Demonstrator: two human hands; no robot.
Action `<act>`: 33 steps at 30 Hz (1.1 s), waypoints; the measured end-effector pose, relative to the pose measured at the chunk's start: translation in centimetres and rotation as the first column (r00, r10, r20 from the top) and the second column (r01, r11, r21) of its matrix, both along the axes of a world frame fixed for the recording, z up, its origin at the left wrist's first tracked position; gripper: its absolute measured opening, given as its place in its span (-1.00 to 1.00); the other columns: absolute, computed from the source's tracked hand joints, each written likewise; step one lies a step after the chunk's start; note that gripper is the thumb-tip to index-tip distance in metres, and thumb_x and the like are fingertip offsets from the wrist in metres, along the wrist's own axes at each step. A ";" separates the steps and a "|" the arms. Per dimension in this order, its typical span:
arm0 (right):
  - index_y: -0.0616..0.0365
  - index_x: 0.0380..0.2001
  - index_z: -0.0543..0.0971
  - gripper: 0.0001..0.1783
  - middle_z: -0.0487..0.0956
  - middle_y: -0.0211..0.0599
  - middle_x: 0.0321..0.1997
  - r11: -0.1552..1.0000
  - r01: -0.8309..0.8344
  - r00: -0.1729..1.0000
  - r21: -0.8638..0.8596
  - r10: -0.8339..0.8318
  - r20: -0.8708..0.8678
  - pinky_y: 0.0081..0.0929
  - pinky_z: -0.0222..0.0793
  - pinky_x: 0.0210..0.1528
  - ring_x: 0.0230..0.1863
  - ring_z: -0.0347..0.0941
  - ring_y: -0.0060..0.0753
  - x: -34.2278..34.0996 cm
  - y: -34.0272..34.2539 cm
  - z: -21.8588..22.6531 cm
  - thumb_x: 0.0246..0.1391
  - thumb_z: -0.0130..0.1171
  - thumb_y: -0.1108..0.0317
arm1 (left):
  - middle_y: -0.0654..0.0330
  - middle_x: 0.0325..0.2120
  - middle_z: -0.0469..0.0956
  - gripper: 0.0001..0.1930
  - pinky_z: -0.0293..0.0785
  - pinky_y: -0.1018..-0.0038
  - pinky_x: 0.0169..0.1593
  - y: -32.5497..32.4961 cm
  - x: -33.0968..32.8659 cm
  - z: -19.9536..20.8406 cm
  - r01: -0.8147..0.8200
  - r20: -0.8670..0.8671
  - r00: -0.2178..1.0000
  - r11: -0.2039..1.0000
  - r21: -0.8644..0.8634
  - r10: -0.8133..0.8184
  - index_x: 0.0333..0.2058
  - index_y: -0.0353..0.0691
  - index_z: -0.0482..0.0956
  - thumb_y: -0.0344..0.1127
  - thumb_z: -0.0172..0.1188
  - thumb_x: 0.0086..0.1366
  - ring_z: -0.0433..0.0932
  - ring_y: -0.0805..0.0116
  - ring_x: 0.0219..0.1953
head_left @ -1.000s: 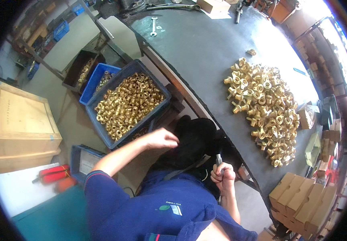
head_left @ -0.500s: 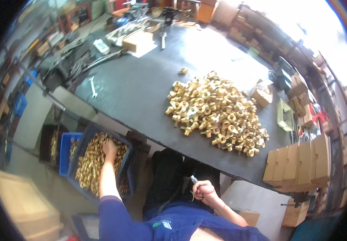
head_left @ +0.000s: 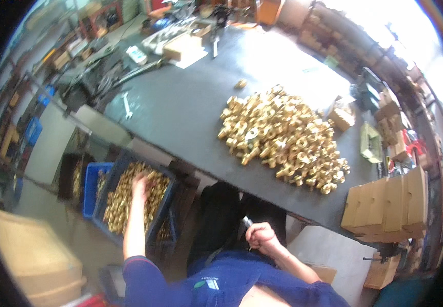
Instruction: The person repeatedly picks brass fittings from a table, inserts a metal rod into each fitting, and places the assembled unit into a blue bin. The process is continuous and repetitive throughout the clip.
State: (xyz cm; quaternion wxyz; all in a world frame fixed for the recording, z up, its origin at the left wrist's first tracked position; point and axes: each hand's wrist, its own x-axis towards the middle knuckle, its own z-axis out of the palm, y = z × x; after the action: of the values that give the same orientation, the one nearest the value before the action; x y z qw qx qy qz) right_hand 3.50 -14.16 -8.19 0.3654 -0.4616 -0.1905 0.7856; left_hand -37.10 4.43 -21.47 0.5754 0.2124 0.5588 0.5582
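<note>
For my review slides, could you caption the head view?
Left hand in a dark bin of golden parts, right hand holding a metal tool.

Open above left hand (head_left: 139, 187), bin walls (head_left: 112, 184) around

**Pile of fittings (head_left: 285, 140) on the bench (head_left: 180, 110), crate (head_left: 100, 216) off to its left**

Just behind the pile's left part lies a single fitting (head_left: 240, 83). Farther behind and left, a box (head_left: 179, 47) sits by a sheet of paper (head_left: 193, 59) on the bench. A wrench (head_left: 128, 106) lies left of the pile, well apart. Just right of it stands an open carton (head_left: 342, 116); a tray (head_left: 370, 143) is farther right. Right and in front of the pile is a row of cartons (head_left: 385, 207).

The crate, beside the bench, holds more fittings, with the left hand (head_left: 139, 189) among them. Farther left of the pile, past the crate, is a bin (head_left: 90, 197). In front of the pile, off the bench, is the right hand (head_left: 261, 235), around a tool (head_left: 247, 221).
</note>
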 end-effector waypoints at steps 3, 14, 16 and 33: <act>0.32 -0.68 0.48 -0.84 0.31 -0.40 -0.81 0.997 -0.065 0.996 0.045 0.062 0.066 -0.68 -0.08 -0.77 -0.83 0.08 -0.66 -0.3 0.5 0.5 -0.40 -0.12 0.59 | 0.13 -0.41 0.53 -0.82 0.55 0.51 -0.46 -3.0 6.5 8.3 0.234 0.093 0.965 0.965 0.121 -0.246 -0.22 -0.26 0.41 -0.42 0.08 0.17 0.54 0.39 -0.52; 0.16 -0.66 0.52 -0.85 0.39 -0.31 -0.66 0.675 -0.587 0.776 0.446 0.313 0.548 -0.49 0.21 -0.48 -0.56 0.33 -0.42 0.5 3.0 3.9 -0.41 0.03 0.38 | 0.19 -0.56 0.46 -0.71 0.35 0.64 -0.59 -9.5 20.3 13.4 0.803 0.353 0.472 0.559 0.206 -0.808 -0.28 -0.27 0.35 -0.34 0.20 0.05 0.49 0.38 -0.59; 0.15 -0.66 0.52 -0.85 0.39 -0.30 -0.65 0.666 -0.597 0.768 0.447 0.313 0.559 -0.47 0.21 -0.49 -0.56 0.33 -0.40 1.4 2.5 4.2 -0.41 0.03 0.37 | 0.20 -0.60 0.43 -0.76 0.32 0.63 -0.61 -9.7 21.2 13.5 0.832 0.371 0.417 0.513 0.211 -0.830 -0.32 -0.28 0.36 -0.37 0.16 0.04 0.45 0.41 -0.63; 0.19 -0.69 0.53 -0.88 0.42 -0.37 -0.68 0.752 -0.400 0.911 0.524 0.266 0.314 -0.57 0.19 -0.50 -0.59 0.31 -0.52 1.4 -0.4 1.6 -0.40 0.00 0.44 | 0.15 -0.65 0.44 -0.57 0.40 0.49 -0.58 -10.5 23.4 14.1 0.924 0.382 0.288 0.360 0.132 -0.878 -0.14 -0.45 0.37 -0.34 0.02 -0.01 0.38 0.44 -0.74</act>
State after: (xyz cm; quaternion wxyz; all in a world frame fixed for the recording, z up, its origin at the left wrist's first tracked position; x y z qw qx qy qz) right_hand 4.92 -14.53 -6.61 0.3176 -0.3708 -0.5384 0.6869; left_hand -13.69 -6.07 -7.38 0.8976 0.3410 0.2456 0.1330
